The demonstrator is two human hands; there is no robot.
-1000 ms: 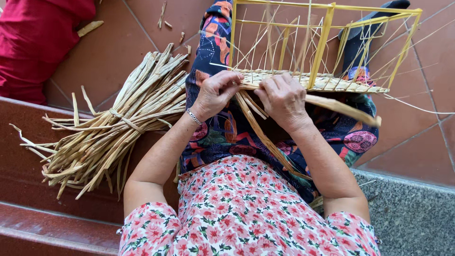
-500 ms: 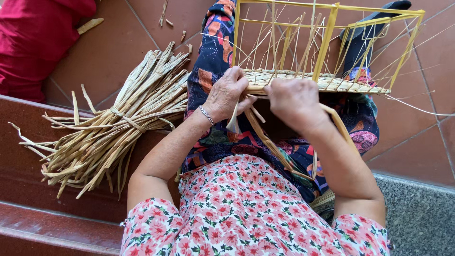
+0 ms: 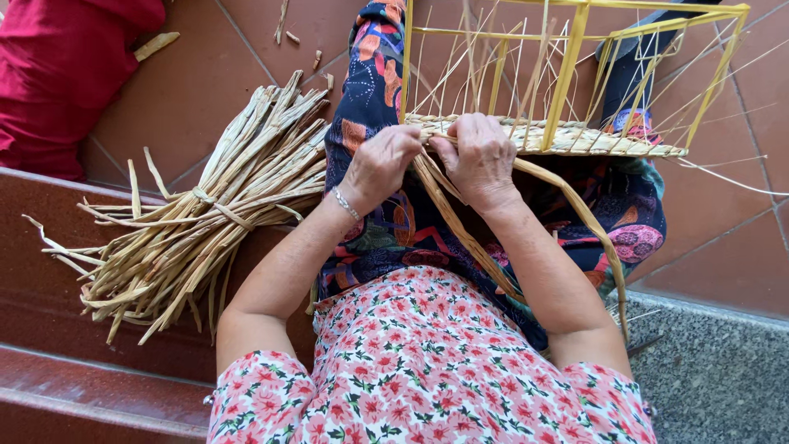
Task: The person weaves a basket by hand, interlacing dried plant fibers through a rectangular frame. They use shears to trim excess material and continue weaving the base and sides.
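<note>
A yellow wire frame [image 3: 575,66] with thin upright reeds rests on my lap, with a woven straw band [image 3: 575,140] along its near edge. My left hand [image 3: 380,164] pinches a flat straw strand [image 3: 448,210] at the band's left end. My right hand [image 3: 482,156] presses on the same spot, fingers curled over the weave. Long loose strands trail from the hands down across my patterned trousers, one arching out to the right [image 3: 588,230].
A tied bundle of dried straw [image 3: 205,214] lies on the red step to my left. A red cloth [image 3: 66,66] sits at the upper left. Terracotta floor tiles [image 3: 723,238] surround the frame; a grey stone ledge [image 3: 715,378] is at the lower right.
Both hands have drawn closer together at the left end of the woven band, and the strand under them has been pulled tighter.
</note>
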